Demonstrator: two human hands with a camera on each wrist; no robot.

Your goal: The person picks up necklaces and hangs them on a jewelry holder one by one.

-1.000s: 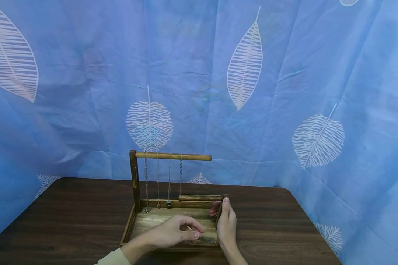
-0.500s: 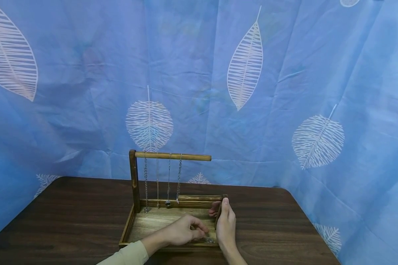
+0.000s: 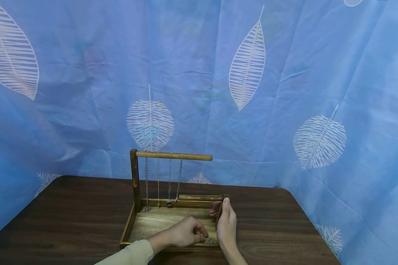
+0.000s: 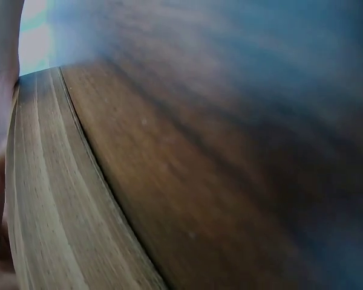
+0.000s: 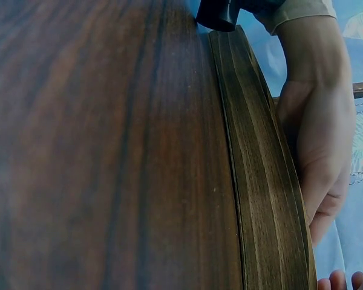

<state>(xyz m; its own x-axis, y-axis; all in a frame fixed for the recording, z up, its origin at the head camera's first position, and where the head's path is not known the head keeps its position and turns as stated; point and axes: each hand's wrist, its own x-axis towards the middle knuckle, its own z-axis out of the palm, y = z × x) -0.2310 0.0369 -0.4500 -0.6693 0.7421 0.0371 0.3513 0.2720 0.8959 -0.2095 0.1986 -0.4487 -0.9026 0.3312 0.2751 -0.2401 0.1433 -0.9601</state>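
A wooden jewelry stand [image 3: 135, 184] with a tray base sits on the table. My right hand [image 3: 227, 224] grips its short right post [image 3: 219, 215] in the head view, thumb in front and fingertips behind. Inside the tray's front right corner, my left hand [image 3: 188, 232] reaches down with bent fingers beside a small heap of silver jewelry [image 3: 209, 240]. Whether the fingertips pinch any piece is hidden. Several silver necklaces [image 3: 146, 184] hang from the upper rod [image 3: 174, 156]. In the right wrist view, the left hand [image 5: 317, 151] is behind the tray's front wall [image 5: 260, 163].
A lower wooden rod [image 3: 200, 197] runs leftward from the short post. Dark brown tabletop [image 3: 272, 228] surrounds the stand. Behind it hangs a blue curtain [image 3: 192, 73] with white leaf prints.
My left hand has moved right and lowered toward the silver heap, its fingers bending more. The rightmost necklace's lower end has swung slightly left. My right hand stays on the post.
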